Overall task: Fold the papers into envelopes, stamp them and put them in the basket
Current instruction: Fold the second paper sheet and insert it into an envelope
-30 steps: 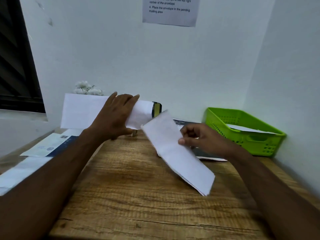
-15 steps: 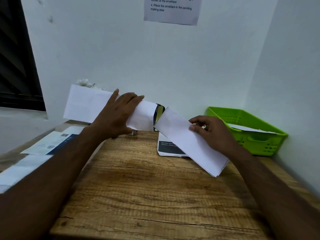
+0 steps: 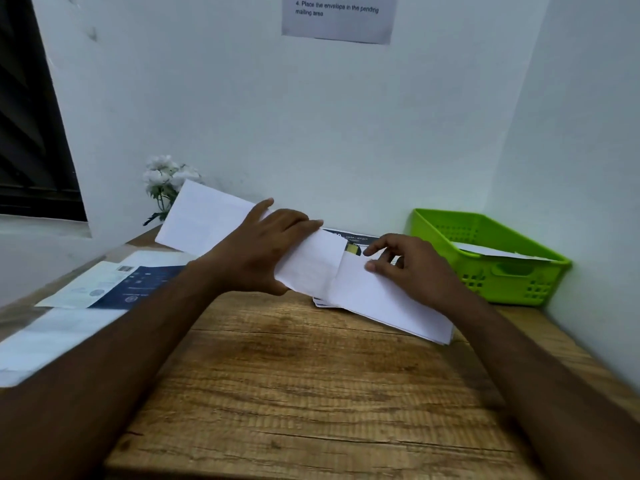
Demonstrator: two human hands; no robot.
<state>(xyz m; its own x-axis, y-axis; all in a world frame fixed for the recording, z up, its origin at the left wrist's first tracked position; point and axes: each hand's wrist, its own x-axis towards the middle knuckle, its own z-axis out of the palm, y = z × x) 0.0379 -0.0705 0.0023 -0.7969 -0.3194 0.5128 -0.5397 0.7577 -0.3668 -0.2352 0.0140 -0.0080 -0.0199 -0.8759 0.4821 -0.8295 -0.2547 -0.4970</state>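
**Insert step: folded paper meeting envelope mouth**

Left hand (image 3: 258, 249): fingers (image 3: 294, 220) lie flat over the top of the envelope (image 3: 204, 220), thumb underneath, so it is clamped and held off the bench (image 3: 311, 393). Right hand (image 3: 412, 268): thumb and curled fingers pinch the near-left end of the folded paper (image 3: 381, 303).

Key relation: the 2 pieces sit end to end on roughly 1 line, running from far-left high to near-right low. The paper's leading end touches or slightly overlaps the envelope's right end, between the hands. Can't tell if it's actually inside the mouth yet; the left hand covers that edge.

My read: the right hand does the moving, pushing up-left along the long axis while the left only holds. Risk is the corner catching if the axes drift apart.

The paper's trailing end hangs low over a printed sheet (image 3: 356, 239) on the bench. Basket (image 3: 502, 282) sits right of the right hand, near it, with 1 white piece (image 3: 498, 252) already in it. No stamp visible on the envelope.
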